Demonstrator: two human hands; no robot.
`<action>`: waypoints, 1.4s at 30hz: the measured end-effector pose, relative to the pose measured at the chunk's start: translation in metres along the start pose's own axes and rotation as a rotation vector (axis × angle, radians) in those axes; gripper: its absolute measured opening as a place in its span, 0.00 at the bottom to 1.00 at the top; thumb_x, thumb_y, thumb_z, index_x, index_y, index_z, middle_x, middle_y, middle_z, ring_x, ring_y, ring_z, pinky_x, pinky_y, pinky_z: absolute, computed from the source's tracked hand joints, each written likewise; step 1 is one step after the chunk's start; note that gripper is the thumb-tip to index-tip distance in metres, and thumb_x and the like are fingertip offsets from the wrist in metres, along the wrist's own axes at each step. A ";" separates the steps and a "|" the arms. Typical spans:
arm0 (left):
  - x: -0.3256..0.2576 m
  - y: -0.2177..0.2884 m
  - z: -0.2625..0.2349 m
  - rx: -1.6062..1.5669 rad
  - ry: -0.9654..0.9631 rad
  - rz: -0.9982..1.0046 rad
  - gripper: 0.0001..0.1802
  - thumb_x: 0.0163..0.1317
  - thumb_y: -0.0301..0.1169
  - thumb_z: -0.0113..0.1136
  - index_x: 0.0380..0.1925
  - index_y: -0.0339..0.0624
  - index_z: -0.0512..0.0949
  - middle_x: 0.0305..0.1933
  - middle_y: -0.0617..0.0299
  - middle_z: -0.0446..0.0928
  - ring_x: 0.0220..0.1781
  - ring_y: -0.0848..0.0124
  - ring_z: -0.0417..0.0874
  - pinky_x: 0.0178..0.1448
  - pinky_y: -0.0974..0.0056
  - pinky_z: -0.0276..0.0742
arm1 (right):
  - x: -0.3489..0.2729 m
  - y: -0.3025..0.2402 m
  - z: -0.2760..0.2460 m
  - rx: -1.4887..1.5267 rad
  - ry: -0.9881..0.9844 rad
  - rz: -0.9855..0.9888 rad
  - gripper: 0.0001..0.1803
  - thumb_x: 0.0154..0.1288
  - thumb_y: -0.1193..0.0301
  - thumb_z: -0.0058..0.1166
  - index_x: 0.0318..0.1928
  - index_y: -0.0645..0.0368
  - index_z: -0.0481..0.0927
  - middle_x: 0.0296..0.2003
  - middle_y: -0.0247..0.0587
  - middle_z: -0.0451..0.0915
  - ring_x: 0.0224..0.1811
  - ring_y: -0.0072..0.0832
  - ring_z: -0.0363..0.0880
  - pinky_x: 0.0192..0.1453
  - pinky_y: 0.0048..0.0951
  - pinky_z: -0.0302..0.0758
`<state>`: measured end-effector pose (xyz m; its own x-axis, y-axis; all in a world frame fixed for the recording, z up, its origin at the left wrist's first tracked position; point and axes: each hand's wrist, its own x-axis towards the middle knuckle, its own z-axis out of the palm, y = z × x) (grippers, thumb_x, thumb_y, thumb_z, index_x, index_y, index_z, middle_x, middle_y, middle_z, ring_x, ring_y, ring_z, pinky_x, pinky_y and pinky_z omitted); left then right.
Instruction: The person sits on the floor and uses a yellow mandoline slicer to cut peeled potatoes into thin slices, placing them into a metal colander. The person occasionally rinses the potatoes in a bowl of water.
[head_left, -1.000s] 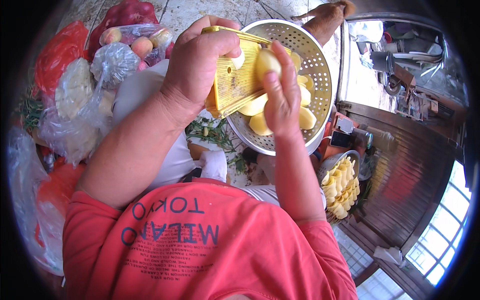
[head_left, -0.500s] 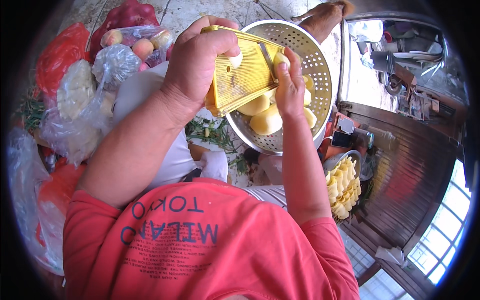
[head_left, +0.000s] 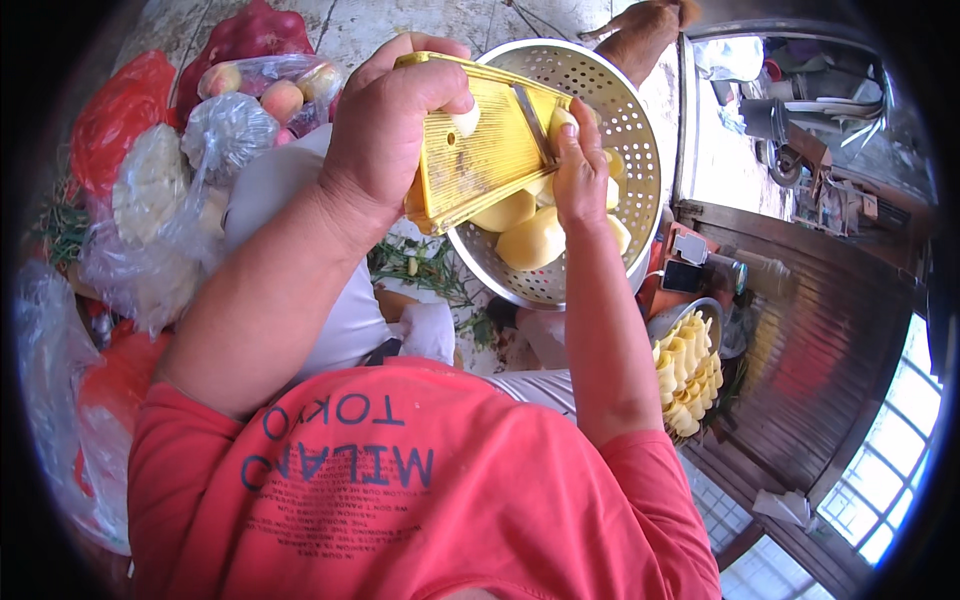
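Observation:
My left hand point(head_left: 385, 135) grips the upper left end of a yellow mandoline slicer point(head_left: 480, 165), thumb over its ridged face. The slicer is tilted above a metal colander point(head_left: 637, 140), with its slanted metal blade toward the right. At that right end, my right hand point(head_left: 584, 175) is closed on a peeled potato point(head_left: 561, 122), holding it close beside the blade; my fingers partly hide it. Below the slicer, several peeled potatoes point(head_left: 531, 241) lie in the colander, some covered by the slicer and my right hand.
A bowl of thin yellow slices point(head_left: 687, 375) stands at the right, near a phone point(head_left: 683, 275). Bagged peaches point(head_left: 282, 100), a red net sack point(head_left: 255, 35) and plastic bags point(head_left: 150, 180) crowd the left. Green leaves point(head_left: 425, 270) litter the floor. A brown animal point(head_left: 637, 42) is beyond the colander.
The slicer and both hands appear slightly farther left, along with the surroundings. Both grips are the same, and the potato is still by the blade.

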<state>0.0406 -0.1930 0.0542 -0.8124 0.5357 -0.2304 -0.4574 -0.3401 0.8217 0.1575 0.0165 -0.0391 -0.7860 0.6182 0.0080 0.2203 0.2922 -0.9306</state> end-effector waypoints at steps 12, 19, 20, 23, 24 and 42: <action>-0.001 -0.003 -0.003 -0.019 0.012 -0.002 0.19 0.51 0.31 0.60 0.43 0.34 0.78 0.37 0.61 0.78 0.39 0.73 0.78 0.48 0.70 0.74 | -0.002 0.000 0.003 0.034 -0.086 0.001 0.28 0.83 0.64 0.39 0.76 0.63 0.60 0.69 0.48 0.68 0.70 0.33 0.69 0.74 0.32 0.65; 0.004 -0.003 -0.005 -0.033 0.043 0.014 0.18 0.50 0.30 0.60 0.42 0.34 0.79 0.37 0.60 0.77 0.39 0.72 0.78 0.48 0.69 0.75 | 0.004 0.018 -0.007 -0.217 -0.002 -0.083 0.27 0.80 0.64 0.46 0.73 0.63 0.67 0.71 0.53 0.67 0.72 0.37 0.67 0.75 0.33 0.63; 0.004 -0.003 -0.005 -0.048 0.041 0.004 0.18 0.50 0.30 0.60 0.42 0.33 0.79 0.37 0.60 0.77 0.39 0.72 0.78 0.48 0.69 0.75 | 0.005 0.018 -0.011 -0.251 0.013 -0.087 0.26 0.79 0.64 0.48 0.72 0.62 0.69 0.71 0.52 0.68 0.71 0.36 0.68 0.75 0.33 0.64; 0.005 -0.004 -0.006 -0.059 0.043 0.004 0.18 0.51 0.30 0.60 0.42 0.33 0.80 0.37 0.60 0.77 0.39 0.72 0.78 0.49 0.69 0.75 | 0.003 0.015 -0.016 -0.248 0.081 -0.050 0.23 0.77 0.65 0.52 0.67 0.59 0.76 0.68 0.50 0.71 0.66 0.34 0.73 0.71 0.32 0.68; 0.005 -0.003 -0.006 -0.056 0.042 0.009 0.18 0.50 0.30 0.60 0.42 0.33 0.80 0.37 0.60 0.77 0.39 0.72 0.78 0.49 0.69 0.75 | 0.002 0.013 -0.016 -0.175 0.121 -0.005 0.21 0.76 0.66 0.54 0.64 0.59 0.79 0.65 0.48 0.74 0.63 0.33 0.75 0.68 0.31 0.70; -0.002 0.000 -0.003 0.014 0.044 0.000 0.18 0.50 0.30 0.60 0.43 0.34 0.79 0.37 0.60 0.78 0.39 0.73 0.78 0.48 0.70 0.74 | -0.025 -0.025 0.006 -0.147 0.182 -0.220 0.15 0.66 0.66 0.68 0.50 0.59 0.87 0.39 0.38 0.83 0.36 0.23 0.81 0.42 0.25 0.79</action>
<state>0.0411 -0.1967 0.0532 -0.8273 0.5014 -0.2532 -0.4530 -0.3291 0.8285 0.1681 -0.0104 -0.0180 -0.7107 0.6449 0.2809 0.1478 0.5273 -0.8367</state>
